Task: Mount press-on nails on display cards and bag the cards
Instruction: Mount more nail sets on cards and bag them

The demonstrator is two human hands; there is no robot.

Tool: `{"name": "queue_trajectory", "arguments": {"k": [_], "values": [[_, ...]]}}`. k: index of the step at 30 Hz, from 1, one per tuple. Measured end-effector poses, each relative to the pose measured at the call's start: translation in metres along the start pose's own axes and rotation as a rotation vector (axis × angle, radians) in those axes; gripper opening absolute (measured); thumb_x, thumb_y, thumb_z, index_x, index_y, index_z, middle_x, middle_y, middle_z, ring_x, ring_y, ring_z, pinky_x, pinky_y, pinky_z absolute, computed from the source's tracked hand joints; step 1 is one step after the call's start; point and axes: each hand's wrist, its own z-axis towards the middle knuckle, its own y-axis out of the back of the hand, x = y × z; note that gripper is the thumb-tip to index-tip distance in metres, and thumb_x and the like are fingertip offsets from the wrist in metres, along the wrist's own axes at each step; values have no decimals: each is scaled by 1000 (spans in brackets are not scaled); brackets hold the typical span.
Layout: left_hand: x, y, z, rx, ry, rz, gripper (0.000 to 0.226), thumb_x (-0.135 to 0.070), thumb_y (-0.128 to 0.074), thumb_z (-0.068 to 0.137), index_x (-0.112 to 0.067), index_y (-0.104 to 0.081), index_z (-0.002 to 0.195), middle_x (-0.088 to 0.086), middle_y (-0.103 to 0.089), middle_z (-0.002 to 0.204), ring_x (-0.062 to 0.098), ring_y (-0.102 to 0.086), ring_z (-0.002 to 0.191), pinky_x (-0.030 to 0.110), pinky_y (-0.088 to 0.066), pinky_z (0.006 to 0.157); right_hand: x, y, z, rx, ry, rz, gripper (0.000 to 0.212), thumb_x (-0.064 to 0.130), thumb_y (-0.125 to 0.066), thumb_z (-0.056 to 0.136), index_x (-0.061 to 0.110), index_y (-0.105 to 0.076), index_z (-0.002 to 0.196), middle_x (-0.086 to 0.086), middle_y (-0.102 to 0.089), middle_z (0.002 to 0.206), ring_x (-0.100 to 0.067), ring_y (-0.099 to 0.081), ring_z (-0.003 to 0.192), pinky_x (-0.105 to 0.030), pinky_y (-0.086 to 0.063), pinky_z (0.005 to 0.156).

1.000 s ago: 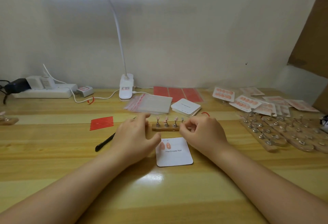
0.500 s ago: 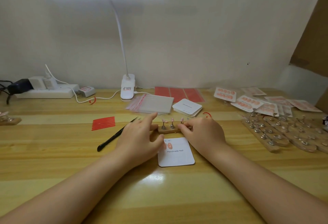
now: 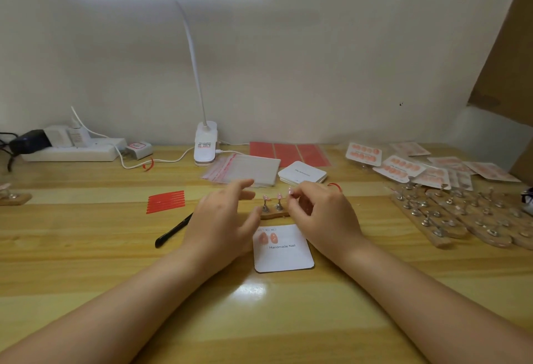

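I keep the left hand point(image 3: 222, 216) with fingers relaxed and extended, its grip unclosed, thumb resting against the left end of the wooden nail stand point(image 3: 274, 215); I judge this braces the stand while a nail is pulled free. The right hand point(image 3: 323, 213) has its grip closed in a pinch on a pink press-on nail point(image 3: 290, 190) at the stand's right end; whether the nail is already clear of its post I cannot tell. Two nails remain on posts between the hands. The display card point(image 3: 284, 251) lies flat on the tabletop point(image 3: 259, 306), just in front of the stand, two nails mounted at its upper left. A short transfer is the likely reason. The stack of bags point(image 3: 245, 169) lies behind the stand, near the blank cards point(image 3: 302, 172).
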Motion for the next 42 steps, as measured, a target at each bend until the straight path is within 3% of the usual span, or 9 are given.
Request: {"name": "queue_trajectory", "arguments": {"k": [3,7,10,15,21,26,35,39,42], "values": [[-6,2,1,-120,-86,-124,43,-26,-66,89,-18,-53,130,-10,-65,114,13,-60,106,41,-48,92,6,0,-2,-8,35,196,5,11,-66,90,10,-71,89,0,-68,74,-14,-61,66,-28,-48,66],[-11,3,-1,-109,-233,-92,51,-19,-73,82,-8,-57,129,4,-67,116,24,-64,104,44,-51,89,12,-1,-4,-33,101,309,7,8,-71,86,10,-75,91,-1,-71,77,-15,-65,70,-32,-52,67],[-12,3,-2,-93,-292,-96,50,-14,-77,79,-4,-60,124,5,-70,112,24,-66,103,46,-52,88,12,-2,-5,-44,154,304,5,7,-72,84,8,-75,89,-3,-70,74,-19,-64,68,-38,-52,65],[-13,6,-3,-123,-295,-111,44,-17,-75,78,-2,-64,118,2,-73,104,22,-69,98,47,-53,86,12,-3,-5,-52,216,267,4,5,-74,83,7,-75,87,0,-70,73,-15,-63,65,-36,-52,62],[-10,5,-2,-148,-308,-83,40,-11,-74,81,-4,-63,119,-2,-73,102,21,-69,97,46,-53,85,14,-3,-6,-45,243,274,6,5,-75,82,6,-75,88,12,-67,76,2,-58,69,-17,-49,66],[-8,3,-2,-145,-302,-97,42,-9,-73,82,-6,-61,122,-4,-73,104,17,-69,99,40,-51,88,14,-2,-6,-50,243,267,7,6,-74,83,5,-75,90,7,-69,77,-9,-64,69,-27,-52,66],[-10,3,-2,-152,-266,-152,40,-6,-71,85,-7,-60,123,-6,-73,102,11,-67,97,42,-52,86,14,-2,-6,-51,248,274,6,3,-72,84,4,-74,90,15,-62,78,-2,-61,71,-15,-47,70],[-10,4,-3,-165,-239,-201,38,-5,-65,89,-10,-57,125,-6,-74,97,14,-69,93,45,-53,85,13,-3,-8,-42,254,282,5,3,-72,83,4,-74,88,2,-71,80,-12,-65,71,-27,-52,69],[-9,3,-3,-168,-208,-220,42,-4,-66,88,-10,-54,128,-6,-74,94,13,-69,91,32,-52,86,13,-3,-8,-45,247,290,4,2,-73,83,3,-74,87,1,-71,78,-13,-65,68,-32,-53,66]]}}
